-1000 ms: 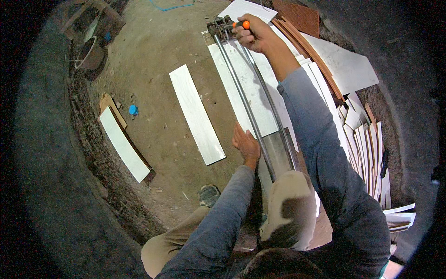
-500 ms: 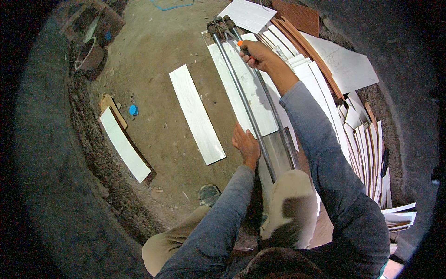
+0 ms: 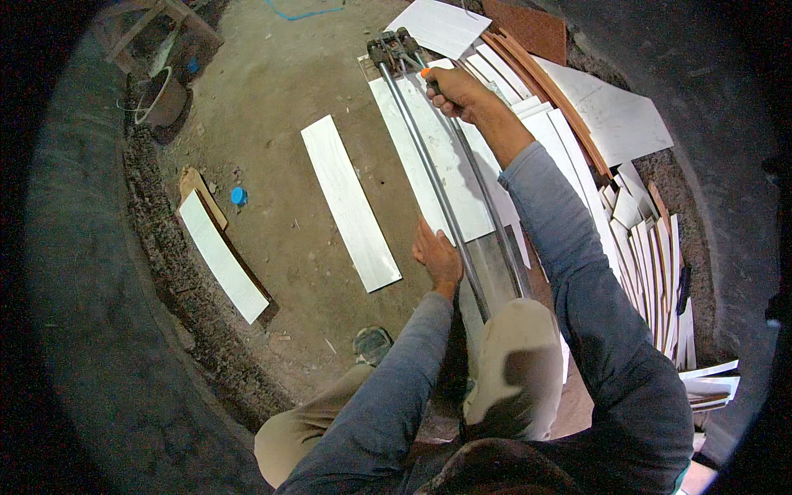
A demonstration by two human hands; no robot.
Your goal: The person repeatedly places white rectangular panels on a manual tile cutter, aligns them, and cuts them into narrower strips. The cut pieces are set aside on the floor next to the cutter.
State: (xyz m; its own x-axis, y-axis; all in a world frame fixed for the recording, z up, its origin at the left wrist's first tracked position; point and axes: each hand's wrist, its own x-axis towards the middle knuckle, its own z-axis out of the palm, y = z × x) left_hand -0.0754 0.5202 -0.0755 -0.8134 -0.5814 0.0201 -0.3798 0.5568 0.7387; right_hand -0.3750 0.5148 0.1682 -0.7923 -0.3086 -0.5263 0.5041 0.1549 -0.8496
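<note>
A manual tile cutter with two metal rails (image 3: 429, 169) stretches away from me along the ground, its dark carriage (image 3: 394, 48) at the far end. A white tile (image 3: 421, 148) lies beneath the rails. My right hand (image 3: 458, 92) is closed round the cutter's handle (image 3: 426, 73), whose orange part shows beside the fingers. At the tile's near left corner rests my left hand (image 3: 437, 257), fingers stretched out, thumb apart and close to the left rail. What its underside touches is partly hidden.
Left of the cutter lies a loose white tile strip (image 3: 351, 202). Another strip (image 3: 223, 256) lies farther left, near a blue cap-like object (image 3: 238, 195). Many cut tile pieces (image 3: 652, 272) are stacked at the right. A bucket (image 3: 162, 97) stands at the far left.
My right hand, with the handle, has shifted very slightly toward the far end. My left hand and the tile stay in place.
</note>
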